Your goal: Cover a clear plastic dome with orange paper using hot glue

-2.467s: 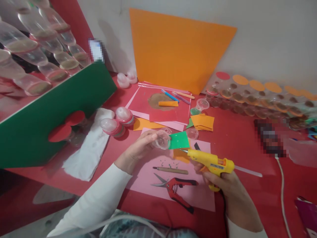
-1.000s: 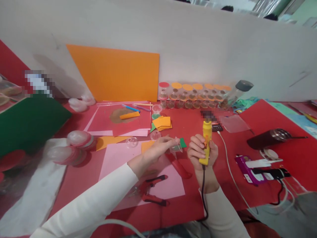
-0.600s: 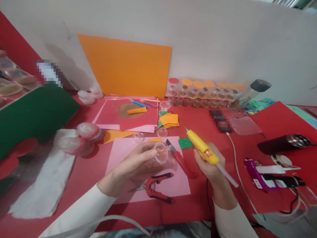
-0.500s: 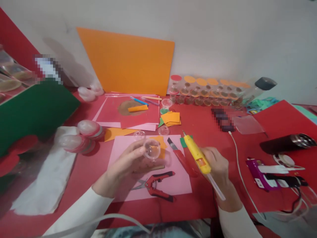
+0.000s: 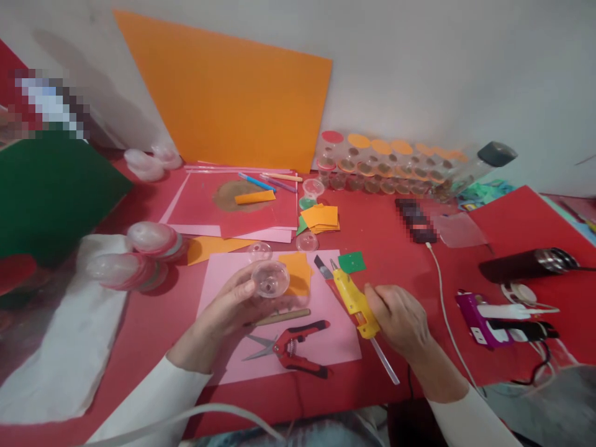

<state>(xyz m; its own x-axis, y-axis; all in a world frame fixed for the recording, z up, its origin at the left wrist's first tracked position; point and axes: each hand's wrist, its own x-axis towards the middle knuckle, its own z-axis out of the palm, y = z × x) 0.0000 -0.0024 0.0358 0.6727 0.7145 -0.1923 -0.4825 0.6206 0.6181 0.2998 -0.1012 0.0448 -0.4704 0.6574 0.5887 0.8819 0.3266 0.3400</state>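
Note:
My left hand [image 5: 235,295] is closed around a small clear plastic cup [image 5: 270,279], its round rim tilted toward me. In my right hand [image 5: 400,316] is a yellow hot glue gun [image 5: 356,301], with a clear glue stick [image 5: 386,363] sticking out of its back and the nozzle pointing away. Below the cup, red-handled pruning shears [image 5: 291,349] lie with blades apart on a pink sheet [image 5: 223,366]. A thin brown stick [image 5: 284,317] and an orange paper square [image 5: 298,273] lie beside the cup. The glue gun partly covers a red-handled knife [image 5: 322,268].
Clear containers with orange tops [image 5: 382,164] line the wall. Orange paper pieces [image 5: 321,217] and a green card [image 5: 352,262] lie mid-table. At right are a phone [image 5: 414,220], a dark bottle [image 5: 521,266] and a purple power strip [image 5: 479,320]. White cloth [image 5: 69,347] lies at left.
The glue gun has moved slightly left and down, its nozzle nearer the knife blade, and the green card shows more fully. The cup has shifted left, its opening tipped further up. The view has shifted.

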